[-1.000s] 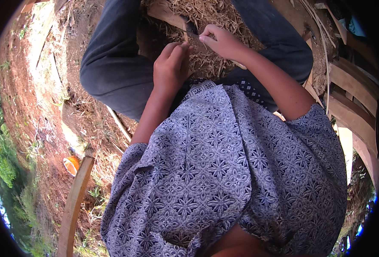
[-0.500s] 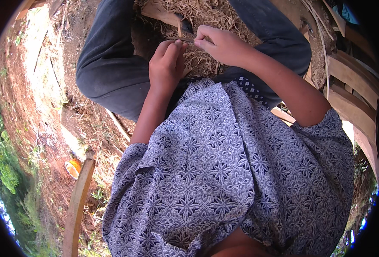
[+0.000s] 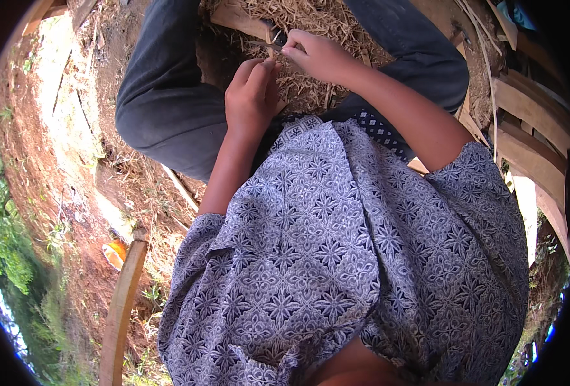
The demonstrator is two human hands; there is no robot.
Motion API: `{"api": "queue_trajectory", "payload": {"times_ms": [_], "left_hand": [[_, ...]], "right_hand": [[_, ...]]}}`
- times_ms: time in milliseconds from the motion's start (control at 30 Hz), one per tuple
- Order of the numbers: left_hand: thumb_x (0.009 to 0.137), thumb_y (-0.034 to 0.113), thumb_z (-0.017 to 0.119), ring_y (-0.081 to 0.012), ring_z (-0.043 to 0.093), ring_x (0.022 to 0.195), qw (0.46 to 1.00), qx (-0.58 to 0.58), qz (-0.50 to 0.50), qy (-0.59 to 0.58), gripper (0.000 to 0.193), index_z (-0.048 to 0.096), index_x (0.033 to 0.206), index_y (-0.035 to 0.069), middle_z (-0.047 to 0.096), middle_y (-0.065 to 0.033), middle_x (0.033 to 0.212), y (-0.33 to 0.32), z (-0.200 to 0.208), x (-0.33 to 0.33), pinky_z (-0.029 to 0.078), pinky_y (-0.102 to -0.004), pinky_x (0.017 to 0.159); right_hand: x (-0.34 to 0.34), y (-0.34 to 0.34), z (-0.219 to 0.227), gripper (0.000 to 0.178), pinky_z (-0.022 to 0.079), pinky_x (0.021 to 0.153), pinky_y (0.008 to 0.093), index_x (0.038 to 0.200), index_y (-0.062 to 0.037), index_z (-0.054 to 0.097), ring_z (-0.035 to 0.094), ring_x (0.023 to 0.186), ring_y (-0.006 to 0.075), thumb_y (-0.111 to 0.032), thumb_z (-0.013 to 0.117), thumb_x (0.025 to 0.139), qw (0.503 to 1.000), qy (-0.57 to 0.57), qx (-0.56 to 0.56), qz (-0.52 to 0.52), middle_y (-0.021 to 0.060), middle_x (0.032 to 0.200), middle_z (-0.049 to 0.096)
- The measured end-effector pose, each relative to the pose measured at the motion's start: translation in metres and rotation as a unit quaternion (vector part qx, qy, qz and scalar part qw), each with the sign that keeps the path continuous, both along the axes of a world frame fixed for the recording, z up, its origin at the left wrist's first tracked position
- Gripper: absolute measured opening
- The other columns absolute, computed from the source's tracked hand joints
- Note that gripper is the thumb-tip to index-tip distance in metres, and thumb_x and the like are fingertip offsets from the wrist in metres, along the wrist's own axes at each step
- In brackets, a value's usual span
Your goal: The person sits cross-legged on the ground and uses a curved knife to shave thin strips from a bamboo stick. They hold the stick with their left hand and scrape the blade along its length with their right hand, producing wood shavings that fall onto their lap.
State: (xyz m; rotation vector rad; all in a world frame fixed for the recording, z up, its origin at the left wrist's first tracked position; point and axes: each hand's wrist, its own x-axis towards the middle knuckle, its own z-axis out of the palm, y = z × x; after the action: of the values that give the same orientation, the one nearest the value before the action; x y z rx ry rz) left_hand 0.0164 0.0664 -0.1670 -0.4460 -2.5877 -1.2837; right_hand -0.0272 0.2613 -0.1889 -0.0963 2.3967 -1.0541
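My left hand (image 3: 251, 87) is closed round a thin pale strip of wood (image 3: 271, 54), whose end stands out beyond the fingertips. My right hand (image 3: 317, 55) grips a small knife. The handle is hidden in the fist, and the narrow dark blade (image 3: 267, 45) points left across the strip, just past my left fingertips. Blade and strip appear to touch. Both hands are between my bent legs, over a heap of wood shavings (image 3: 304, 16).
A wooden block (image 3: 241, 20) lies beyond my left hand. Curved planks (image 3: 534, 106) are stacked at the right. On the left are a leaning wooden slat (image 3: 122, 315) and an orange object (image 3: 114, 253) on bare soil.
My right hand has moved away from me and a little to the left, carrying the blade farther along the strip. My left hand has barely moved.
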Motion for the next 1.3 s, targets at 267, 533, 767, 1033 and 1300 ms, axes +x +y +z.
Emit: {"api": "queue_trajectory", "payload": {"times_ms": [267, 533, 767, 1033, 1300], "left_hand": [[0.087, -0.001, 0.077, -0.0288, 0.071, 0.078, 1.000, -0.003, -0.021, -0.019, 0.015, 0.069, 0.099, 0.003, 0.070, -0.0132, 0.095, 0.003, 0.003, 0.003, 0.057, -0.0362, 0.065], [0.085, -0.001, 0.079, -0.0230, 0.071, 0.078, 0.999, 0.031, 0.014, -0.001, 0.019, 0.069, 0.100, 0.005, 0.070, -0.0114, 0.098, 0.000, -0.003, -0.004, 0.057, -0.0337, 0.064], [0.085, -0.002, 0.080, -0.0238, 0.070, 0.077, 0.999, 0.022, -0.013, 0.020, 0.018, 0.068, 0.096, 0.005, 0.070, -0.0113, 0.096, 0.004, 0.001, -0.002, 0.056, -0.0340, 0.062], [0.085, -0.002, 0.079, -0.0257, 0.069, 0.077, 0.999, 0.014, -0.002, 0.039, 0.018, 0.066, 0.094, 0.005, 0.069, -0.0115, 0.095, 0.004, 0.000, -0.003, 0.055, -0.0350, 0.062], [0.086, -0.001, 0.079, -0.0253, 0.069, 0.077, 0.999, 0.013, -0.017, 0.032, 0.017, 0.065, 0.094, 0.005, 0.069, -0.0117, 0.095, 0.006, 0.001, -0.002, 0.055, -0.0351, 0.062]], "right_hand": [[-0.005, 0.015, -0.074, 0.024, 0.052, 0.070, 0.0421, 0.105, -0.0120, 0.067, 0.068, 0.075, 0.0269, -0.035, 0.066, 0.098, 0.982, -0.033, 0.134, -0.131, 0.0089, 0.082, 0.070], [0.016, 0.008, 0.007, 0.024, 0.042, 0.050, 0.0316, 0.106, -0.0098, 0.062, 0.053, 0.053, 0.0100, -0.034, 0.065, 0.102, 0.994, -0.039, -0.076, -0.071, 0.0001, 0.066, 0.055], [0.007, 0.006, -0.001, 0.026, 0.049, 0.066, 0.0357, 0.105, -0.0073, 0.064, 0.063, 0.071, 0.0174, -0.033, 0.064, 0.101, 0.999, -0.007, -0.034, -0.029, 0.0067, 0.081, 0.064], [0.004, 0.004, -0.025, 0.027, 0.051, 0.074, 0.0384, 0.106, -0.0072, 0.064, 0.068, 0.082, 0.0231, -0.033, 0.065, 0.101, 0.999, 0.012, -0.018, -0.023, 0.0094, 0.092, 0.070], [-0.005, -0.003, -0.076, 0.029, 0.052, 0.072, 0.0416, 0.107, -0.0113, 0.065, 0.068, 0.076, 0.0273, -0.039, 0.065, 0.099, 0.997, 0.030, 0.023, -0.068, 0.0119, 0.082, 0.069]]}}
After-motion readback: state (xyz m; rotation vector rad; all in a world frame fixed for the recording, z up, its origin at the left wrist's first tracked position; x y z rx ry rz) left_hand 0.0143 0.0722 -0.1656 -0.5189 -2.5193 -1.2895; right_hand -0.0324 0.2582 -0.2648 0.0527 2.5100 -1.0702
